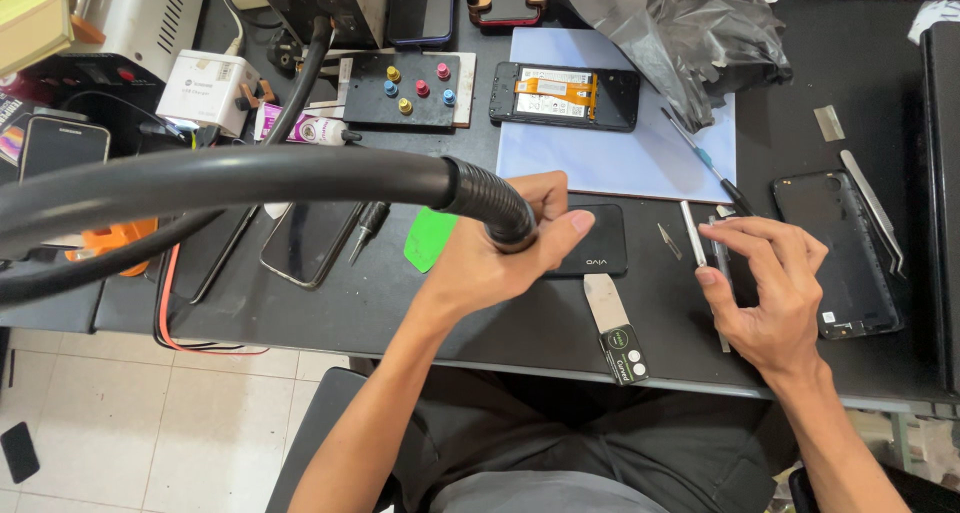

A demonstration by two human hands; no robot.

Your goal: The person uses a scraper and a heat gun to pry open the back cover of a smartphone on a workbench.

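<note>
Two hands: both the person's own, low over a dark workbench [560, 333]
Left hand [500, 258]: rests palm down on a black phone [590, 241]; fingers pressed flat, pinning it rather than closed around it; a black flexible hose [300, 178] crosses in front of the wrist
Right hand [770, 288]: fingertips pinch a thin strip-like part [722, 263] just right of the phone; what exactly is clasped I cannot tell
Phone, place: flat near the front edge, between the hands, below a pale blue mat [620, 158]
Phone, look: glossy black rectangle, rounded corners
Phone, handling: likely light, stiff, slippery, glass fragile; best held by the long edges
Nearby: metal pry tool [610, 318] just below; green pick [430, 238] left; opened phone [565, 96] on the mat
</note>
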